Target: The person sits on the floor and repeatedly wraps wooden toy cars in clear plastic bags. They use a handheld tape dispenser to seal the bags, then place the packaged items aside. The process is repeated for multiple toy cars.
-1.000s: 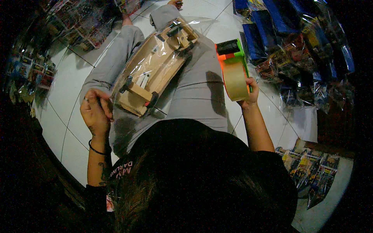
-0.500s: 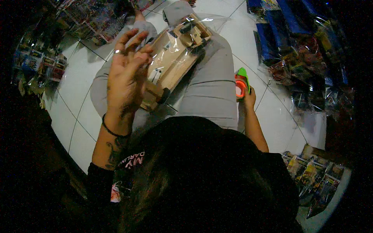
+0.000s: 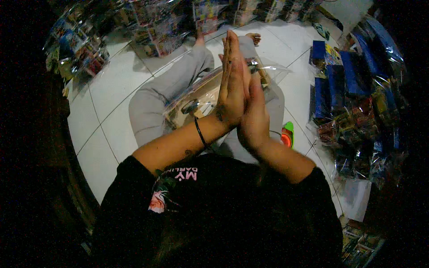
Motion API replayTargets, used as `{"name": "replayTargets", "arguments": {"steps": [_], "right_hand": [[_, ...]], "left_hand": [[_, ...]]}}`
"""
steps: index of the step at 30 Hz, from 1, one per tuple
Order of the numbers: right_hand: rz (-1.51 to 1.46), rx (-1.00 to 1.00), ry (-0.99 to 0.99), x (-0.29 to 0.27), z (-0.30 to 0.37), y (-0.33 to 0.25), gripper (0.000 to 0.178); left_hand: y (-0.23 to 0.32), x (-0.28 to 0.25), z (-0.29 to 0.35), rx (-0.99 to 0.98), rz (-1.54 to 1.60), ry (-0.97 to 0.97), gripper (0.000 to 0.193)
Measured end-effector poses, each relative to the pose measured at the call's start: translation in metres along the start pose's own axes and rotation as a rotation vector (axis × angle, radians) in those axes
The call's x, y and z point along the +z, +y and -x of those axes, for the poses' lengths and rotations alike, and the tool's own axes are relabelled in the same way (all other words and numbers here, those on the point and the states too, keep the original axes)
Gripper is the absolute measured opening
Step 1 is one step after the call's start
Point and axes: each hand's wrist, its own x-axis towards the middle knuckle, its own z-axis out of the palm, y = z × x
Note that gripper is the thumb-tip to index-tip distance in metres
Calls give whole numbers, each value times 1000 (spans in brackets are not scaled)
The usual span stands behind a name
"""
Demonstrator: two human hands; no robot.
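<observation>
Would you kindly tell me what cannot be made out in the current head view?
All in the head view:
Palms: the left hand and right hand are together, hiding them.
Wooden toy: its middle is hidden behind the hands.
Tape dispenser: its left side is hidden by the trouser leg.
Lower-right packages: cut off by the bottom edge.
Upper-left packages: contents too dim and blurred.

wht tiled flr [image 3: 107,94], dim rm lt
</observation>
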Motion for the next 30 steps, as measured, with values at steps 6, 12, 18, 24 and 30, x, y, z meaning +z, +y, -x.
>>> {"name": "replayTargets", "arguments": {"steps": [6,12,18,24,30], "right_hand": [[-183,-178,-207,26,-43,25,62],[-12,-545,-459,63,-25,47,59],[353,-778,-317,83,-66,43,62],[369,-637,-563,111,-7,45,76],[890,-810,-224,114,-63,90,83]], "left_hand": [[-14,-14,59,272,332,-148,61],[-36,-76,63,-33,518,-86,64],[3,-80,73,109,840,176,67],[-12,-124,38,33,1172,-7,66],[-26,-121,71,-231,963,269,49]]}}
